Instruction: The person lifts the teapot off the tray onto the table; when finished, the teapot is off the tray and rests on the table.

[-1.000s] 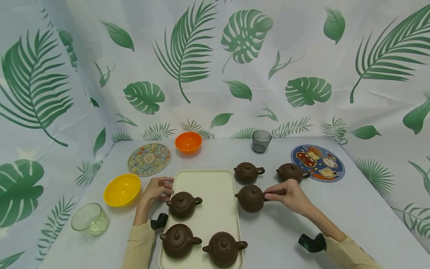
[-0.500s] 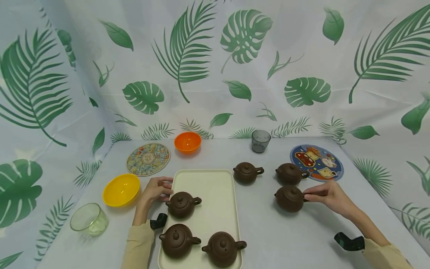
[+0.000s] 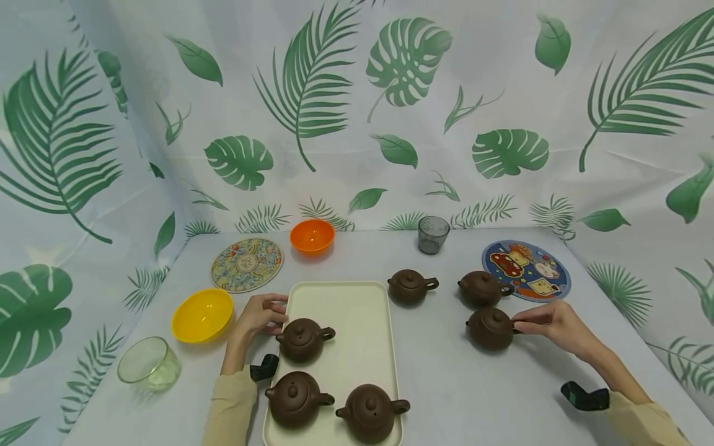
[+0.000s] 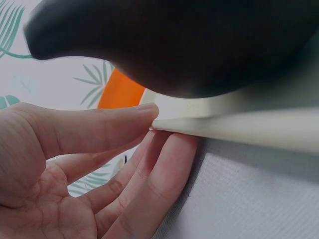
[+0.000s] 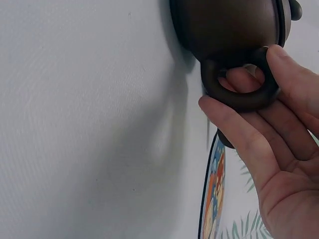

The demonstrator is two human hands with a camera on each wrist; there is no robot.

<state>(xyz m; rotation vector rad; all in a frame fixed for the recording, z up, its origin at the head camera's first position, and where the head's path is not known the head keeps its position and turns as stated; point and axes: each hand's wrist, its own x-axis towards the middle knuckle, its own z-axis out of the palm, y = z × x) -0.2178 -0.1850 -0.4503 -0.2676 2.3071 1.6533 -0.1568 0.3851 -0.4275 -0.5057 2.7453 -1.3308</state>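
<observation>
A cream tray (image 3: pixel 346 310) lies mid-table with three brown teapots on it: one (image 3: pixel 304 339) at the left and two (image 3: pixel 295 398) (image 3: pixel 370 412) at the near end. My left hand (image 3: pixel 279 313) pinches the tray's left rim (image 4: pixel 234 124), thumb (image 4: pixel 99 129) on top and fingers underneath. My right hand (image 3: pixel 517 327) pinches the ring handle (image 5: pixel 239 94) of a fourth teapot (image 3: pixel 489 328), which appears to rest on the table right of the tray. Two more teapots (image 3: pixel 409 286) (image 3: pixel 481 288) stand behind it.
A yellow bowl (image 3: pixel 202 314) and a clear glass bowl (image 3: pixel 149 363) sit left of the tray. At the back are an orange bowl (image 3: pixel 312 235), a patterned round mat (image 3: pixel 247 264), a grey cup (image 3: pixel 433 234) and a cartoon mat (image 3: pixel 527 270). Leaf-print cloth walls surround the table.
My right hand has carried its teapot from just beside the tray's right edge rightward, to in front of the right rear teapot. The left hand has stayed on the tray rim.
</observation>
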